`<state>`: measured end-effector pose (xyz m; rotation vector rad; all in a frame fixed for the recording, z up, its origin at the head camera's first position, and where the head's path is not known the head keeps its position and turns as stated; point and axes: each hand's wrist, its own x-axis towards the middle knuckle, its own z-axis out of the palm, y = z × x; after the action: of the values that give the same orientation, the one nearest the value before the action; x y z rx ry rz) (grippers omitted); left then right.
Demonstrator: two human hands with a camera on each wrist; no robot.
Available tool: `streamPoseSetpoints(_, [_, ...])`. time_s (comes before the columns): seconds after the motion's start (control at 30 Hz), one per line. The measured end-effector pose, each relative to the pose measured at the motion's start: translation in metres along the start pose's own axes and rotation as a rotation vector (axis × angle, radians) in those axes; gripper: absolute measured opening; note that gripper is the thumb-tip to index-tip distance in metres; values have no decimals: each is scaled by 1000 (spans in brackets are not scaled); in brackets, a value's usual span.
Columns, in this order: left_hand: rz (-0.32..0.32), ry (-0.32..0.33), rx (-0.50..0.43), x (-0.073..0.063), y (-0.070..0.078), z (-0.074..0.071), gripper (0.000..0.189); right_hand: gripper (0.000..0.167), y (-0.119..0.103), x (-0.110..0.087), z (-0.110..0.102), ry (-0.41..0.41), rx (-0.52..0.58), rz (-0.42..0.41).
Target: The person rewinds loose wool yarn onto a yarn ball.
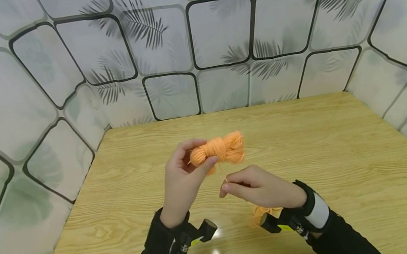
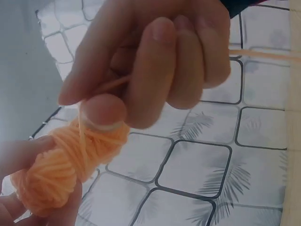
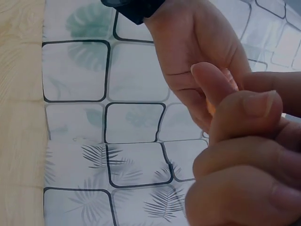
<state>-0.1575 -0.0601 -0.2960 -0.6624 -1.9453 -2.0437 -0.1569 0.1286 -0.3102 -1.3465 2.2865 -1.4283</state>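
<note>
An orange bundle of yarn [image 1: 217, 149], wrapped round its middle, is held up over the table by my left hand [image 1: 184, 181], thumb in front and fingers behind. Just below and to the right, my right hand [image 1: 261, 186] pinches a yarn strand [image 2: 82, 141] that runs up to the bundle. In the left wrist view the strand passes between the right thumb and forefinger, close to the wound yarn [image 2: 51, 179]. The right wrist view shows the curled right fingers [image 3: 235, 155] in front, hiding most of the bundle.
More loose orange yarn [image 1: 259, 215] lies on the wooden table [image 1: 134, 169], partly behind the right wrist and its camera. A patterned white curtain [image 1: 220, 31] with dark outlines and leaf prints surrounds the table at the back and sides.
</note>
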Motion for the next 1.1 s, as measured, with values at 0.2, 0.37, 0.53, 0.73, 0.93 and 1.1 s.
streamPoseSetpoints(0.2, [47, -61, 173, 1, -3, 1, 29, 21, -6, -5, -8, 56, -30, -69])
streamPoseSetpoints(0.37, [54, -138, 305, -1, -4, 2, 28, 19, -6, -10, -16, 106, -57, -66])
streamPoseSetpoints(0.53, [61, -199, 424, -1, -4, 2, 27, 16, -5, -13, -24, 162, -62, -101])
streamPoseSetpoints(0.73, [54, -296, 446, -1, -5, 3, 28, 13, -4, -17, -34, 231, -80, -119])
streamPoseSetpoints(0.93, [41, -399, 455, -1, -4, 3, 29, 11, -5, -20, -38, 274, -63, -66])
streamPoseSetpoints(1.1, [51, -468, 449, -1, -4, 2, 29, 11, -3, -21, -40, 320, -46, -15])
